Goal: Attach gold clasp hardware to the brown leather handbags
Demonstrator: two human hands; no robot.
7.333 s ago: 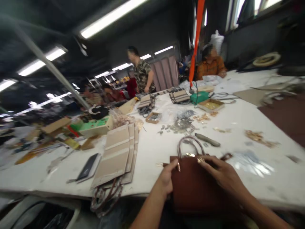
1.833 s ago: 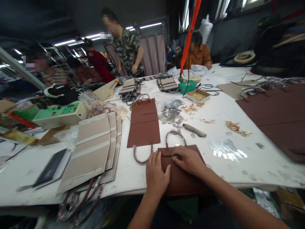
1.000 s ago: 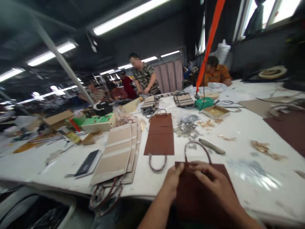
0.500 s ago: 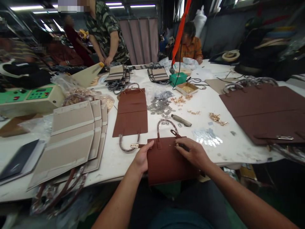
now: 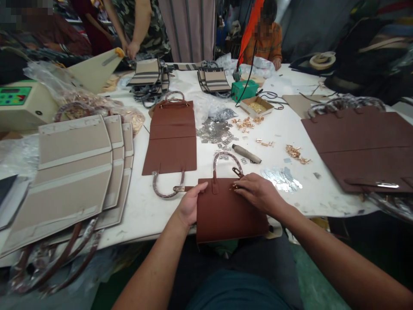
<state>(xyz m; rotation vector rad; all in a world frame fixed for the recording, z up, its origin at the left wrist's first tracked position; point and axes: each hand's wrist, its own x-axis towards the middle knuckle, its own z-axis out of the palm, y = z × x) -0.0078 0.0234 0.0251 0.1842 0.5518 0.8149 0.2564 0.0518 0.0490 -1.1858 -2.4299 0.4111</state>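
A brown leather bag panel (image 5: 226, 213) with a wrapped handle (image 5: 226, 158) lies over the near edge of the white table (image 5: 155, 213). My left hand (image 5: 190, 202) grips its left edge, thumb on top. My right hand (image 5: 256, 191) rests on the panel's upper right, its fingertips pinched on a small gold clasp (image 5: 235, 186) beside a strap tab (image 5: 237, 172).
A second brown panel (image 5: 172, 137) lies unfolded just beyond. Beige panels (image 5: 74, 168) are stacked left, large brown panels (image 5: 361, 142) right. Metal fittings (image 5: 216, 131), a grey tool (image 5: 247, 154), a box of gold parts (image 5: 256, 106) and a green machine (image 5: 19, 105) fill the table. Other people work at the far side.
The view has tipped down toward the table. My left hand slid a little up the panel's left edge; my right hand stayed at the clasp.
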